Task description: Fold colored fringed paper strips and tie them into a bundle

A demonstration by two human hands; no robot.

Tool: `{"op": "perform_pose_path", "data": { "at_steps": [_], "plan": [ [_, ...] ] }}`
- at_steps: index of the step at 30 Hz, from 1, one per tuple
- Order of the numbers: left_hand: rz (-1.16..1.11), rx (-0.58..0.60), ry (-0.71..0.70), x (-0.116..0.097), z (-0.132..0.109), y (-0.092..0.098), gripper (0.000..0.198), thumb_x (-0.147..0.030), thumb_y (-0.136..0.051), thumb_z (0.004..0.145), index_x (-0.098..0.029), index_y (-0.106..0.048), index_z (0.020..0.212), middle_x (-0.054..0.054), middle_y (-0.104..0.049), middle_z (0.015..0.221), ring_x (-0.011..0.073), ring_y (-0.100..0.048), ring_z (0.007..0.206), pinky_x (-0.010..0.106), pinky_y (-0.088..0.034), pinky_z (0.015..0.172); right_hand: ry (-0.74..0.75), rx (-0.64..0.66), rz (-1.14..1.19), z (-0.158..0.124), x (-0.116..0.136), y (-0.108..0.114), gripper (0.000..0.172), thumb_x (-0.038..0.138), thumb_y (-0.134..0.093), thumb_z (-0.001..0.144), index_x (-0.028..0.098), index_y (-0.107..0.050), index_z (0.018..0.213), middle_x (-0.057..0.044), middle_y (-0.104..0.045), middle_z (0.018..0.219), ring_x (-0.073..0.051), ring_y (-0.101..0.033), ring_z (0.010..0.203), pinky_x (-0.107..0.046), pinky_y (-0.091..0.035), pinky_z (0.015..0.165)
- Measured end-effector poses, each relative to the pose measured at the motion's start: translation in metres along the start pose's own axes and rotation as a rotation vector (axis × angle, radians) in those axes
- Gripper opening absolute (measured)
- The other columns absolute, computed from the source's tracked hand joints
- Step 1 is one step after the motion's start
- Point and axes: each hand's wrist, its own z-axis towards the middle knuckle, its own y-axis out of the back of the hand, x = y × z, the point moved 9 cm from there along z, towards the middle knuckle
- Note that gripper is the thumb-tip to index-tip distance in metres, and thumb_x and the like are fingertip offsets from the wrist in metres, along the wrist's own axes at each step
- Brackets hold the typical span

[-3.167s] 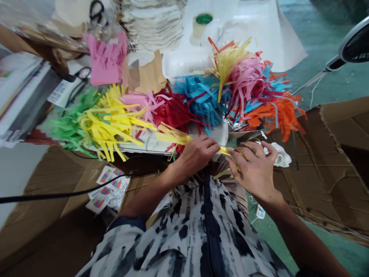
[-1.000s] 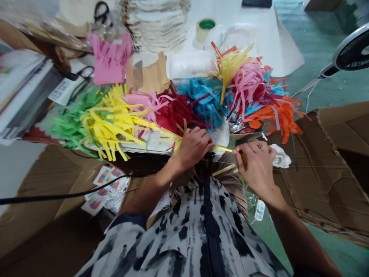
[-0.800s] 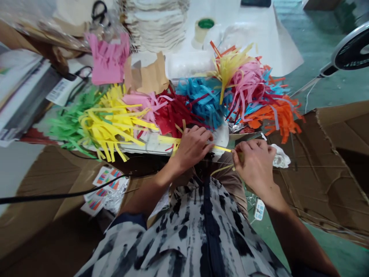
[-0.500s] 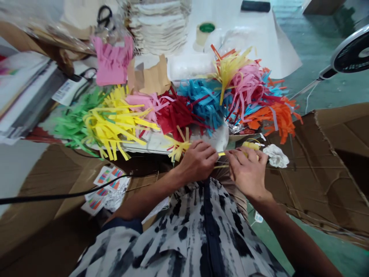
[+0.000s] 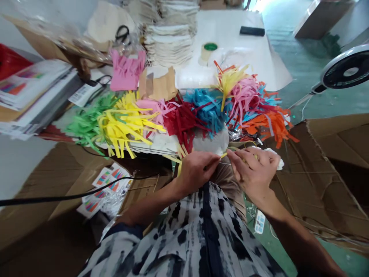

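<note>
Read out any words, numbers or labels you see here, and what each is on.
No text is legible.
White barcode label: print too blurred.
Printed sheets at left: text too small.
Small cards on the cardboard: coloured shapes, no readable words.
Tag on the floor: too small.
Yellow strip pinched by left hand and right hand: blank.

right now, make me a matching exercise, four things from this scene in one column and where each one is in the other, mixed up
1 scissors
2 tape roll
3 fan
4 left hand

a on the white sheet
b pinching a yellow paper strip
c just behind the pink cut paper
d at the far right edge of the view

Pairs: 1-c, 2-a, 3-d, 4-b
</note>
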Motion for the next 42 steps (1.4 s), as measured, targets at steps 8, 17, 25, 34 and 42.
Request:
{"op": "perform_pose_path", "data": {
  "at_steps": [8,17,25,34,42],
  "plan": [
    [-1.121,0.220,0.628,0.002,0.020,-0.020,0.033,-0.036,-0.092,0.078,-0.015,-0.068,0.085,0.001,-0.076,0.083,0.0099,-0.072,0.077,0.019,-0.052,0.074,0.065,-0.183,0.015,0.044,-0.006,0.040,0.031,0.021,-0.078,0.093,0.035,-0.072,0.119,0.005,-0.082,0.091,-0.021,-0.073,0.092,-0.045,-0.033,0.088],
    [-1.249,0.319,0.797,0.012,0.019,-0.033,0.042,-0.042,-0.101,0.063,-0.015,-0.076,0.086,0.001,-0.074,0.079,0.0115,-0.071,0.068,0.024,-0.055,0.070,-0.330,-0.104,0.631,0.064,-0.029,0.013,0.009,0.026,-0.071,0.097,0.029,-0.079,0.095,-0.001,-0.080,0.090,-0.022,-0.072,0.089,-0.042,-0.051,0.086],
    [-1.014,0.024,0.395,0.005,0.059,0.019,0.021,-0.033,-0.096,0.069,-0.020,-0.080,0.072,0.002,-0.076,0.100,0.0132,-0.068,0.093,0.027,-0.052,0.087,-0.604,-0.031,1.028,0.078,-0.037,-0.026,0.009,0.033,-0.078,0.088,0.027,-0.078,0.081,0.000,-0.072,0.084,-0.018,-0.065,0.083,-0.036,-0.051,0.079],
    [-1.125,-0.026,0.440,0.016,0.064,0.024,0.028,-0.032,-0.099,0.066,-0.017,-0.076,0.072,0.002,-0.074,0.088,0.0114,-0.067,0.078,0.027,-0.052,0.076,-0.536,0.138,1.146,0.103,-0.030,-0.043,0.014,0.040,-0.075,0.092,0.028,-0.081,0.090,-0.002,-0.076,0.094,-0.020,-0.069,0.090,-0.037,-0.054,0.085],
    [-1.075,-0.197,0.476,0.040,0.052,0.046,0.033,-0.037,-0.099,0.066,-0.016,-0.077,0.079,0.001,-0.075,0.080,0.0103,-0.066,0.072,0.025,-0.051,0.071,-0.504,0.059,1.178,0.127,-0.016,-0.066,0.010,0.039,-0.078,0.090,0.029,-0.082,0.089,-0.002,-0.075,0.091,-0.019,-0.070,0.091,-0.036,-0.056,0.084]
  ]
}}
